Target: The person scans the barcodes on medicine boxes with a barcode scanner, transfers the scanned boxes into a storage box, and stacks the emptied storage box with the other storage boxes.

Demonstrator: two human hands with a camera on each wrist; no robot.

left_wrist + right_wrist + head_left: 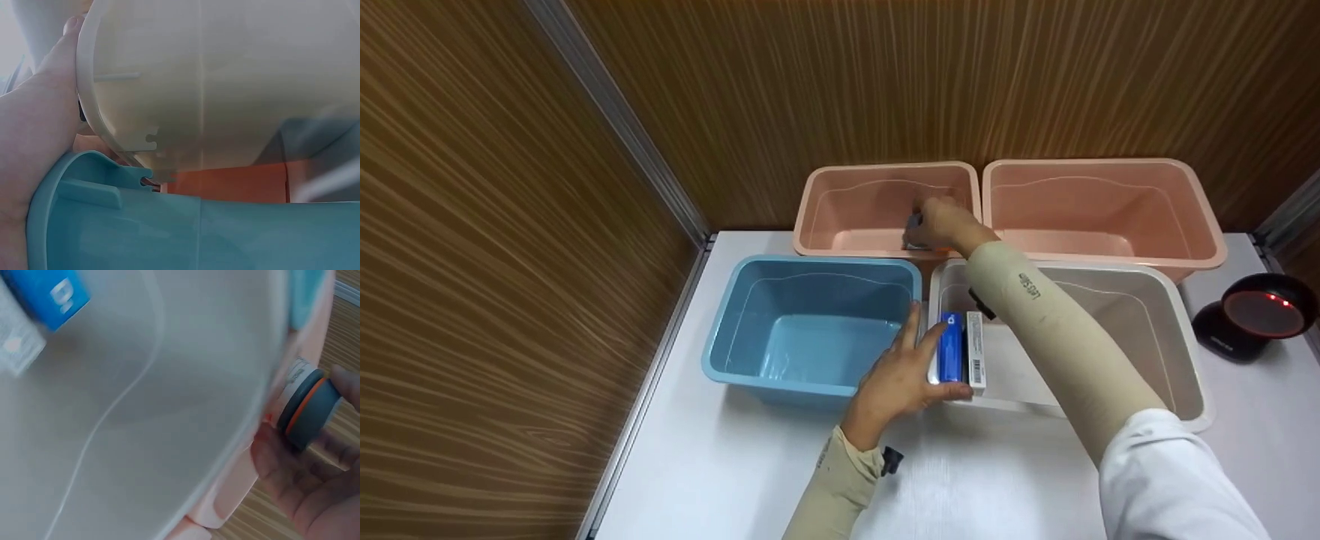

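Observation:
My right hand (949, 223) reaches into the left pink bin (840, 214) at the back. It grips a small container (306, 405) by its grey cap, which has an orange ring. The container's white, printed body shows below the cap in the right wrist view. My left hand (898, 379) rests across the neighbouring rims of the blue bin (810, 337) and the white bin (1132, 315), fingers spread. Beside its fingers, a blue box (951, 349) and a slim white box (976, 352) with a barcode stand inside the white bin.
Another pink bin (1095, 210) stands at the back right, against the wood-patterned wall (885, 82). A black device (1256, 315) with red lights sits right of the white bin. The bins stand close together on a white table (690, 457).

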